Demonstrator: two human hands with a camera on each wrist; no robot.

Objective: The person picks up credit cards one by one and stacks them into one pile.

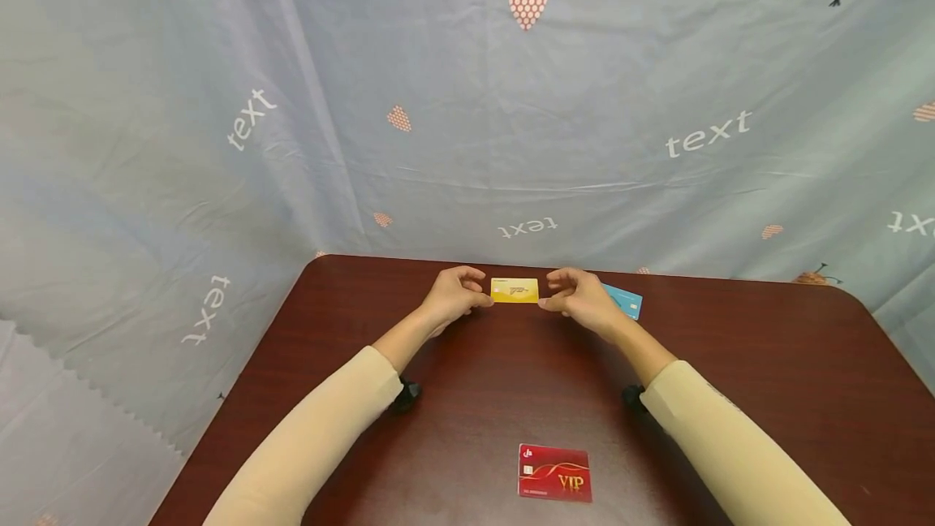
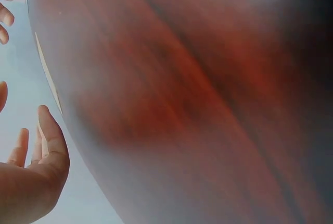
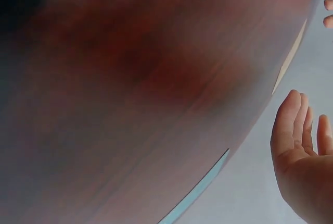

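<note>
A yellow card point(image 1: 514, 291) lies near the far edge of the table, between the two hands. My left hand point(image 1: 454, 295) is at its left side, thumb tip by the lower left corner, fingers loosely bent. On the other side my right hand point(image 1: 580, 296) mirrors it, with the thumb tip right at the lower right corner. Both wrist views show the card as a thin pale strip point(image 2: 48, 73) by the fingertips, with the left hand point(image 2: 41, 172) and right hand point(image 3: 307, 161) not closed round it. A blue card point(image 1: 626, 301) is partly hidden behind my right hand.
A red card point(image 1: 555, 473) marked VIP lies on the near part of the dark red-brown wooden table point(image 1: 467, 412). Behind the table's far edge hangs a pale blue printed curtain point(image 1: 453, 153), which also covers the left side. Dark bands sit at both wrists.
</note>
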